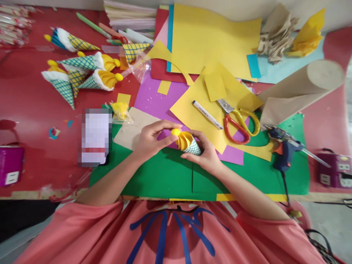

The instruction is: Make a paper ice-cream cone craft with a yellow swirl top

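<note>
A small paper ice cream cone (189,143), checked white, green and blue with a pleated yellow paper top, is held just above the green sheet. My right hand (207,152) wraps round its checked side. At the other end, my left hand (156,137) pinches the yellow pompom (175,131) that sits against the pleats. Beyond the hands, a white marker (207,114) lies on yellow paper (189,99). Scissors (238,124) with red and yellow handles rest beside it.
Several similar paper cones (79,69) lie at the left. A blue glue gun (286,152) and a roll of brown paper (302,91) are on the right. Yellow sheets (214,36) lie at the back. A blurred-out phone (96,135) is left of the green sheet (162,179).
</note>
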### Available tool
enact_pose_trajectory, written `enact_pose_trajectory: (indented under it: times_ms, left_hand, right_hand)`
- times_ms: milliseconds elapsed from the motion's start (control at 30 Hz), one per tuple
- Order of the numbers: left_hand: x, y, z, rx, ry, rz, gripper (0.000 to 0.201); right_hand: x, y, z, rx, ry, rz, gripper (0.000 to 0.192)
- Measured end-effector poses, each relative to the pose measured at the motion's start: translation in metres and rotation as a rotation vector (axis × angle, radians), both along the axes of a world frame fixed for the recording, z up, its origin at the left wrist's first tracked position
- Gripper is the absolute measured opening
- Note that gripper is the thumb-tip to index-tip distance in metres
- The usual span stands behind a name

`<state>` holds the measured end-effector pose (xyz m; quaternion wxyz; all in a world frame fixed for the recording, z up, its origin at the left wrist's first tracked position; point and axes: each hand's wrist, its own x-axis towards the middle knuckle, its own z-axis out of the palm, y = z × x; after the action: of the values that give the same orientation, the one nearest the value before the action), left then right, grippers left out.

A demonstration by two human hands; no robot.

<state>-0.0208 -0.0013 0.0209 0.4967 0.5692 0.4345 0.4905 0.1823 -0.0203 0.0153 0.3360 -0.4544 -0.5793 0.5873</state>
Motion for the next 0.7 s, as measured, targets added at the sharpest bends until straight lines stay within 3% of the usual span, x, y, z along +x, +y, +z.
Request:
enact_pose_trajectory:
  times_ms: [100, 233, 500, 700]
  left_hand:
    - [0.0007, 0.0, 0.0009, 0.037, -0.014, 0.022, 0.026]
    - [0.0011, 0.0007, 0.0004, 0.022, -0.034, -0.03, 0.03]
    - [-0.0015, 0.0024, -0.0045, 0.143, -0.054, -0.03, 0.036]
    - [-0.0011, -0.0004, -0.0044, 0.284, 0.131, 0.054, 0.034]
  right_hand:
    - [0.0009, 0.0021, 0.0029, -0.011, 0.08, 0.077, 0.073]
    - [0.002, 0.0037, 0.0053, -0.071, 0.113, 0.153, 0.054]
    - [0.0005, -0.0002, 0.0, 0.021, 0.055, 0.042, 0.048]
    - [-0.0007, -0.001, -0.0023, 0.113, -0.078, 0.001, 0.055]
